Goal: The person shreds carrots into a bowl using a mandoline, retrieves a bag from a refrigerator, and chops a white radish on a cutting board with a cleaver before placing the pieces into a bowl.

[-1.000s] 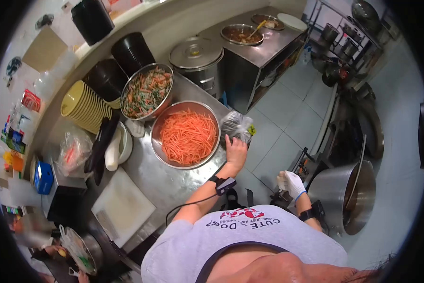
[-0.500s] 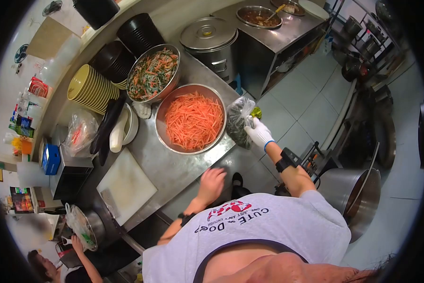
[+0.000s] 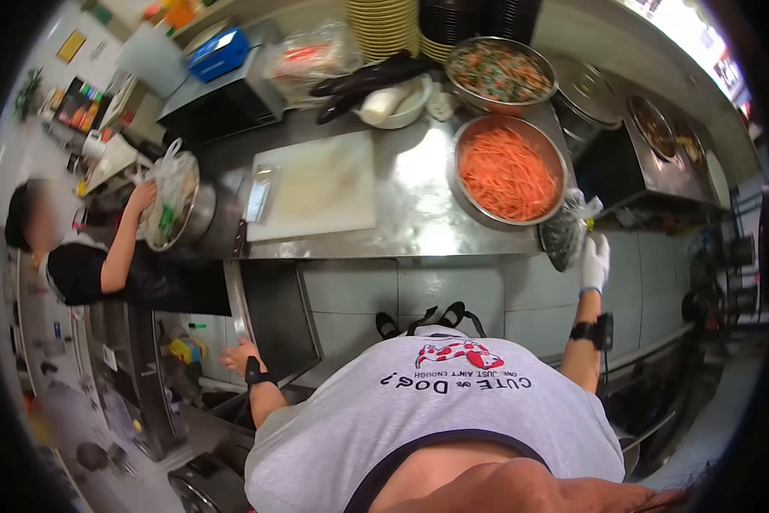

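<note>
- At the far left, another person (image 3: 68, 256) had a hand on a clear bag (image 3: 172, 184) that lay over a metal bowl (image 3: 203, 209).
- The blue box (image 3: 218, 55) sat on top of a dark oven (image 3: 226, 101) at the back of the bench (image 3: 423, 205).
- The left hand (image 3: 243, 357), bare, was low and left of the front edge of the bench, with its fingers spread; it held nothing that could be seen.
- The knife (image 3: 259, 195) lay along the left side of the white board (image 3: 329, 186), its dark handle towards the front edge.
- Behind the board lay a plastic bag (image 3: 314, 60) with something reddish in it.
- The eggplants (image 3: 371, 77) and a white radish (image 3: 383, 104) rested at the white bowl (image 3: 417, 104), with stacked yellow bowls (image 3: 383, 30) behind.
- The mixed vegetables (image 3: 500, 70) filled a steel bowl behind the one that held the shredded carrot (image 3: 508, 173).
- The greens bag (image 3: 562, 235) was at the right front corner of the bench, just beside the carrot bowl, its bunched top upward.
- The right hand (image 3: 595, 261), in a white glove, was at the right side of the greens bag. Its fingers were close together and pointed up towards the bag's neck; whether they pinched it could not be told.
- Behind and to the right stood a lidded pot (image 3: 588, 90).
</note>
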`<action>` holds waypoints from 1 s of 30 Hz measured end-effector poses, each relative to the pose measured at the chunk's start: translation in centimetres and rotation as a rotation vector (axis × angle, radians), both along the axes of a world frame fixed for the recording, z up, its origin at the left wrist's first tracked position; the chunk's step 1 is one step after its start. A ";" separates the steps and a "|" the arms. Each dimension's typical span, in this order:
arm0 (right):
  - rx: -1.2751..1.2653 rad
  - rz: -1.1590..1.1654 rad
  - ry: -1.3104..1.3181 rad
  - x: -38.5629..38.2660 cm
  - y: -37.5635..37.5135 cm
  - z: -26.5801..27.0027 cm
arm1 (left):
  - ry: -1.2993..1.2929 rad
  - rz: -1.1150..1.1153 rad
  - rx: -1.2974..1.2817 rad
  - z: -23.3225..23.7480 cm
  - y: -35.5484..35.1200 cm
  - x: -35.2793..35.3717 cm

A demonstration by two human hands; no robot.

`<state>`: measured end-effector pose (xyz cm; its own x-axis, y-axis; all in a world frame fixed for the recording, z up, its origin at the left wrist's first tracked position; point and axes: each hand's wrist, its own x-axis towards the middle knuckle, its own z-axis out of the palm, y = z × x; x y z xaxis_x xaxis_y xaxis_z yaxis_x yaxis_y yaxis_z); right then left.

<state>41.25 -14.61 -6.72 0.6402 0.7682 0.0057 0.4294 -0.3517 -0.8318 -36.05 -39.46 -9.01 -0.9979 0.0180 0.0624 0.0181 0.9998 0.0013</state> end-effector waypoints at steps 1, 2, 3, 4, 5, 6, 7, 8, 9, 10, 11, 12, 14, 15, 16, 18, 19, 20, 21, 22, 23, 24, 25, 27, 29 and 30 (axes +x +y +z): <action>0.009 -0.004 -0.043 -0.8 -0.9 1.2 | -0.061 -0.035 -0.114 -5.0 -3.7 -4.9; 0.017 -0.012 -0.085 -1.8 -1.8 1.9 | -0.117 -0.077 -0.225 -9.1 -6.9 -9.2; 0.026 0.007 -0.087 -2.6 -2.6 1.5 | -0.121 -0.058 -0.216 -10.0 -7.6 -10.0; 0.094 0.030 0.050 -2.7 -3.1 0.6 | -0.248 0.123 -0.030 -10.8 -8.0 -10.1; 0.158 0.055 0.184 -3.1 -3.2 0.3 | -0.374 0.304 0.157 -11.8 -8.5 -10.2; 0.159 0.076 0.174 -4.1 -3.2 0.7 | -0.384 0.324 0.163 -13.2 -9.1 -10.4; 0.097 0.128 0.319 -5.2 -3.3 1.6 | -0.455 0.279 0.182 -14.6 -9.8 -10.5; 0.028 0.175 0.464 -6.3 -3.6 2.4 | -0.525 0.232 0.200 -15.7 -10.9 -10.7; 0.073 0.225 0.487 -8.3 -3.5 3.7 | -0.480 0.170 0.033 -15.6 -11.3 -10.2; 0.069 0.235 0.481 -10.0 -3.4 5.1 | -0.465 0.161 -0.010 -14.3 -11.1 -8.8; 0.062 0.290 0.454 -11.5 -3.3 6.5 | -0.450 0.153 -0.054 -10.9 -10.1 -6.4; 0.058 0.342 0.425 -12.6 -3.0 7.4 | -0.435 0.146 -0.097 -6.5 -8.5 -3.4; 0.041 0.441 0.423 -13.8 -2.1 8.3 | -0.454 0.186 -0.023 -8.6 -9.2 -3.6; 0.018 0.505 0.429 -13.8 -1.7 8.2 | -0.448 0.131 0.056 -8.1 -9.1 -3.1; 0.021 0.505 0.429 -13.8 -1.6 8.2 | -0.438 0.075 0.130 -7.4 -9.2 -2.6; 0.064 0.676 0.287 -15.6 -1.7 8.8 | -0.381 0.074 0.014 -5.8 -7.6 0.2; 0.073 0.688 0.329 -16.6 -1.8 9.0 | -0.375 0.020 -0.053 -5.9 -6.7 1.6; 0.039 0.726 0.313 -17.2 -1.8 9.3 | -0.371 -0.037 -0.121 -6.1 -5.9 2.9; 0.021 0.750 0.403 -17.5 -1.7 9.1 | -0.464 -0.085 -0.030 -6.2 -5.4 4.0; -0.030 0.761 0.457 -18.7 -1.8 10.5 | -0.468 -0.089 -0.029 -6.6 -4.6 5.6; -0.012 0.800 0.563 -19.1 -1.5 10.2 | -0.485 -0.089 -0.005 -7.4 -3.1 7.5; -0.079 0.803 0.756 -19.2 -1.0 10.2 | -0.498 -0.091 0.015 -8.3 -1.7 8.8; -0.055 0.849 1.053 -19.8 -0.5 10.5 | -0.527 -0.158 -0.007 -10.7 -0.1 9.5; -0.109 0.880 1.481 -20.2 0.4 10.7 | -0.541 -0.257 -0.021 -12.2 3.2 11.7; -0.087 0.907 1.614 -21.0 0.8 11.8 | -0.598 -0.360 0.066 -12.0 7.1 14.1; -0.086 0.965 1.733 -21.1 0.7 12.4 | -0.670 -0.429 0.144 -12.7 8.6 14.9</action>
